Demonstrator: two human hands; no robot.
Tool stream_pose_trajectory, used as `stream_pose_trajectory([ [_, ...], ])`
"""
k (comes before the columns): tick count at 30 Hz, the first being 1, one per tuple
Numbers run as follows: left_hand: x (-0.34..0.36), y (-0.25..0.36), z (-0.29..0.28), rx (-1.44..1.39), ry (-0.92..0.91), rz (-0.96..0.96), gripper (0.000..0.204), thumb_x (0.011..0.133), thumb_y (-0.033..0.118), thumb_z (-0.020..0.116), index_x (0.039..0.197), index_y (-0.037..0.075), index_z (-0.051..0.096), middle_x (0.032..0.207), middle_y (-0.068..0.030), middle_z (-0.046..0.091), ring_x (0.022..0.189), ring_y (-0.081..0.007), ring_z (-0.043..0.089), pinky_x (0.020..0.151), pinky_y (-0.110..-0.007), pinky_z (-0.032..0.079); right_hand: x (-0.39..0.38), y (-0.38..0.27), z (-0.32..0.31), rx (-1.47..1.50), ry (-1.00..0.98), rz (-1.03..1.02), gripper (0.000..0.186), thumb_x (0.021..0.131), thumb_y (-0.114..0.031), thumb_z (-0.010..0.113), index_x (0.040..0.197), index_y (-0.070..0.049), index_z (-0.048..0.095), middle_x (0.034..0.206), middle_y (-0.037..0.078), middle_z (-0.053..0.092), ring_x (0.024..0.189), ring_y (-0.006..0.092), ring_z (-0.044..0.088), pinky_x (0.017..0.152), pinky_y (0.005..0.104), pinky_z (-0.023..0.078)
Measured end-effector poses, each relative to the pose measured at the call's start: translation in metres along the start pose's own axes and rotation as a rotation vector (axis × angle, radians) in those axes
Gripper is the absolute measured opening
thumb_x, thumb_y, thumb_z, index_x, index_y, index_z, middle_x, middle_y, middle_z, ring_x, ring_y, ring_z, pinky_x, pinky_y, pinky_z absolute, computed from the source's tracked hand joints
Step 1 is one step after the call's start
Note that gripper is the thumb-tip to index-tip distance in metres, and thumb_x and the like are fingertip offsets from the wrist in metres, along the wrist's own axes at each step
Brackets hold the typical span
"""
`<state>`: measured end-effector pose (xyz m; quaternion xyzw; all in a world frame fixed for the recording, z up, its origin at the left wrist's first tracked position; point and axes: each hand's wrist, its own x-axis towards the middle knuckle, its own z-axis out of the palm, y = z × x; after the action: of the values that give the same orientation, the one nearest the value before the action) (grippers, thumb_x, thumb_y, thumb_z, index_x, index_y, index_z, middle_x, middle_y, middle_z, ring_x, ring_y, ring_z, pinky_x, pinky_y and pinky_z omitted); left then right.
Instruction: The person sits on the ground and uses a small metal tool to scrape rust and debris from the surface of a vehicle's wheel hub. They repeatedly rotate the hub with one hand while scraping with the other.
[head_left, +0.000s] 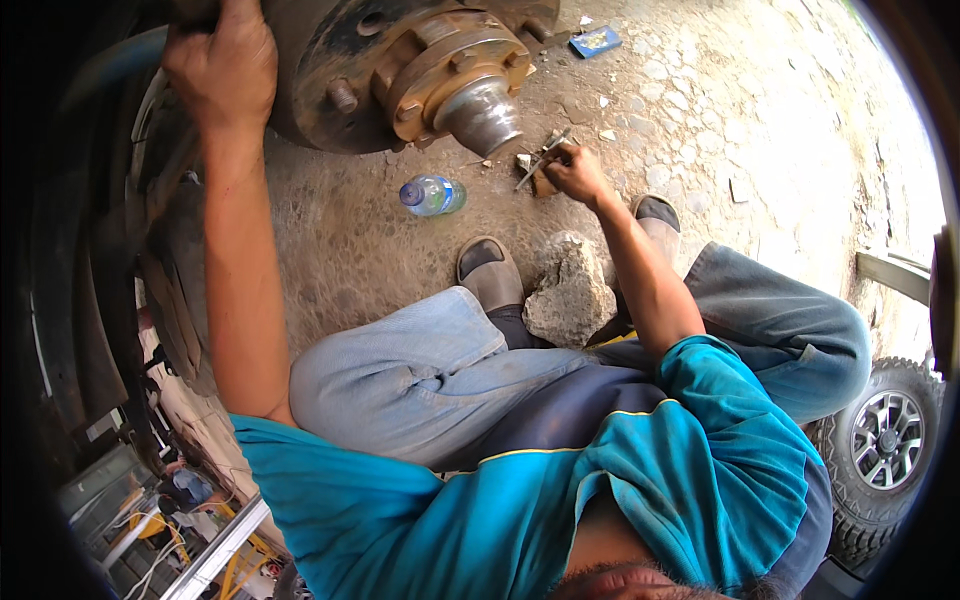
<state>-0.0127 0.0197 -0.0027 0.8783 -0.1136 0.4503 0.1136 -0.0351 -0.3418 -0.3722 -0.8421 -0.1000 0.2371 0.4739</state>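
Note:
A rusty wheel hub with bolts, studs and a shiny metal end fills the top middle. My left hand is closed at the hub's dark left side; what its fingers grip is hard to make out. Below the shiny end, my right hand is closed on a thin metal tool, held just over small pieces on the ground. A water bottle stands between my arms, and a blue flat item lies behind the hub on the right.
I sit on cracked ground, with a rough stone between my feet. A loose tyre with alloy rim is at lower right, a wooden beam at right. Tools and cables lie at lower left, beside dark vehicle parts.

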Motion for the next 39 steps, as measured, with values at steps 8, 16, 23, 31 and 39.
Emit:
stream_pose_trajectory([
  [8,0.008,0.081,0.011,-0.519,0.155,-0.41,0.024,0.098,0.023,0.072,0.102,0.0,0.071,0.097,-0.0038,0.069,0.091,-0.016,0.061,0.085,-0.033,0.049,-0.018,-0.007,0.053,-0.165,-0.098,0.0,0.027,0.085,-0.027,0.069,0.102,-0.006,0.073,0.103,0.021,0.073,0.102,0.0377,0.071,0.089,0.0469,0.056],
  [16,0.017,0.105,-0.004,-0.474,0.066,-0.63,0.03,0.095,0.03,0.075,0.095,0.0,0.075,0.094,-0.0033,0.071,0.087,-0.0147,0.062,0.081,-0.032,0.049,0.031,-0.024,0.082,-0.347,0.04,-0.261,0.022,0.091,-0.015,0.057,0.101,-0.011,0.075,0.111,0.02,0.07,0.109,0.0392,0.067,0.092,0.0488,0.055],
  [23,0.017,0.105,0.004,-0.469,0.13,-0.592,0.027,0.095,0.026,0.074,0.097,-0.001,0.076,0.095,-0.002,0.071,0.088,-0.013,0.063,0.082,-0.03,0.05,0.118,0.035,0.15,-0.576,0.107,-0.528,0.029,0.097,-0.018,0.049,0.106,-0.011,0.076,0.121,0.017,0.066,0.119,0.0351,0.058,0.098,0.0481,0.046],
  [31,0.013,0.1,0.007,-0.313,0.158,-0.543,0.028,0.098,0.025,0.071,0.103,-0.002,0.077,0.098,-0.0018,0.072,0.092,-0.0127,0.064,0.085,-0.03,0.05,0.072,-0.025,0.117,-0.717,-0.115,-0.476,0.031,0.101,-0.026,0.049,0.107,-0.009,0.075,0.124,0.012,0.063,0.123,0.0302,0.054,0.098,0.0498,0.043],
  [39,0.013,0.091,0.0,-0.259,0.062,-0.488,0.032,0.099,0.026,0.07,0.11,-0.003,0.076,0.101,-0.0045,0.073,0.094,-0.0135,0.064,0.086,-0.03,0.05,0.104,0.01,0.163,-0.673,-0.146,-0.471,0.031,0.097,-0.026,0.054,0.115,-0.007,0.07,0.119,0.012,0.066,0.12,0.032,0.057,0.1,0.0529,0.045],
])
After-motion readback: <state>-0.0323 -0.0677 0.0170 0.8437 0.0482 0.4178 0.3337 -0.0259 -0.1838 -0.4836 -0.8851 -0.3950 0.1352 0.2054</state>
